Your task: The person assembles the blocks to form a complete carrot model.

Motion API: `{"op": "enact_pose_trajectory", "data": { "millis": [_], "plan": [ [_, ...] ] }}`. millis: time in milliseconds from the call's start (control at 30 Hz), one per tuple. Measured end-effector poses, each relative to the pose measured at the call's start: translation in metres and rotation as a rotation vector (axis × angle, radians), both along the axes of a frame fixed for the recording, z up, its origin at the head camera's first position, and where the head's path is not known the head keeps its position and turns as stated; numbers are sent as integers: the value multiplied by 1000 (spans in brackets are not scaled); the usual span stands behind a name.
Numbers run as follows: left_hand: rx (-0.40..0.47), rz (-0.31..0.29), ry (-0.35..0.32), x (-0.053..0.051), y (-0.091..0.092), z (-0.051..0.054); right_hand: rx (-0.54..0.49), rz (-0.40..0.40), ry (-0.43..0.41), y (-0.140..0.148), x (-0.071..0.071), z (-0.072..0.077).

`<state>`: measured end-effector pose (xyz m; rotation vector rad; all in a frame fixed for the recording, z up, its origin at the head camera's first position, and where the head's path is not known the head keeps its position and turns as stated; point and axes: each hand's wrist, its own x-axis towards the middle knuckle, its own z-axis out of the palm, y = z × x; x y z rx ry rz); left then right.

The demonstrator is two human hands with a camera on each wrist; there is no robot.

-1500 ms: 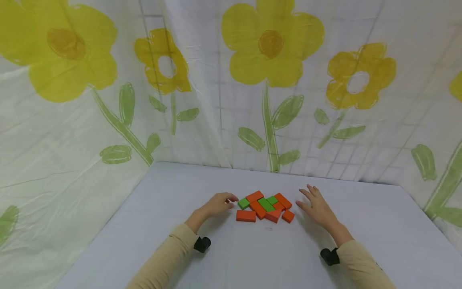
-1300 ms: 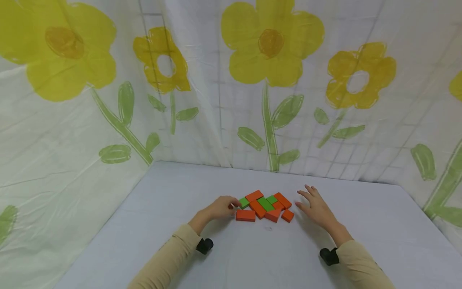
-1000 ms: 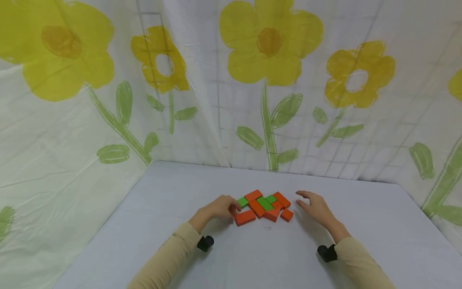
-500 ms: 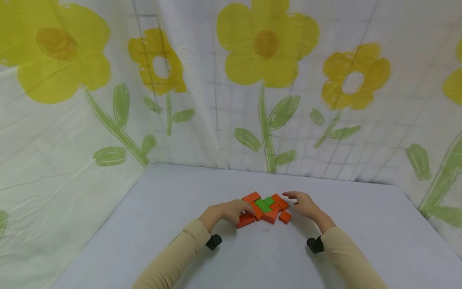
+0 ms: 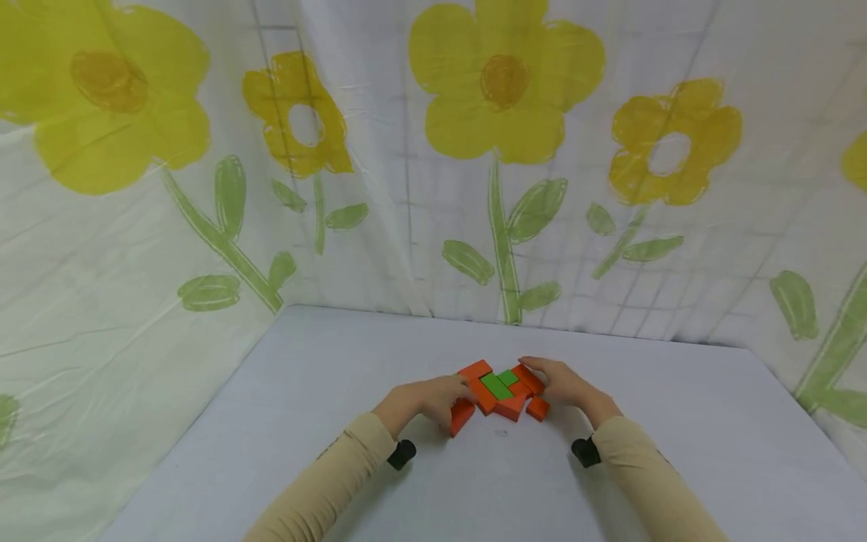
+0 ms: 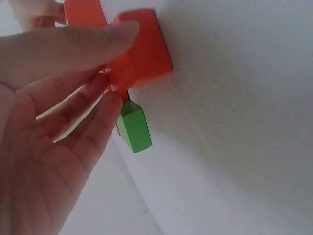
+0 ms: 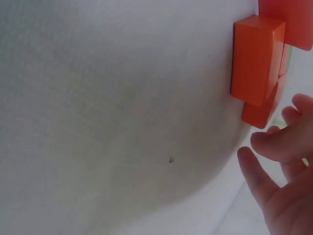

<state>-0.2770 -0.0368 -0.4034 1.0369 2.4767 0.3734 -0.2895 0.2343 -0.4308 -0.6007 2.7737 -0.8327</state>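
Note:
Several orange and green wooden blocks lie close together on the table. My left hand (image 5: 433,399) pinches an orange block (image 5: 460,416) at the near left of the group between thumb and fingers. The left wrist view shows the thumb lying across this block, and a green block (image 6: 135,128) beside the fingertips. At the right end my right hand (image 5: 562,384) has its fingers loosely bent beside an orange block (image 5: 530,379), an index fingertip at its far edge. A small orange block (image 5: 538,409) lies just below that hand. In the right wrist view the hand's thumb and fingers stand apart.
A green block (image 5: 497,387) and another orange block (image 5: 509,407) sit in the middle of the group. The white table (image 5: 379,339) reaches back to a hanging sheet (image 5: 386,226) printed with yellow flowers. Each wrist wears a small black camera.
My left hand has moved right onto the near-left orange block, which has turned and shifted slightly. My right hand has come left, its fingers drawing in toward the right-end block.

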Motion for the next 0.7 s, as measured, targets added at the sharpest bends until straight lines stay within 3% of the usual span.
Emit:
{"op": "enact_pose_trajectory", "data": {
  "millis": [267,400,567,700],
  "plan": [
    [-27,48,22,1,-3,-1,62,56,5,-5,-3,0],
    [25,69,-3,7,-6,-3,74,66,15,-6,-1,3],
    [125,34,-48,20,-5,-6,101,72,28,-7,-1,5],
    [154,5,-72,29,-2,-9,130,81,56,-7,-3,7]
  ]
}}
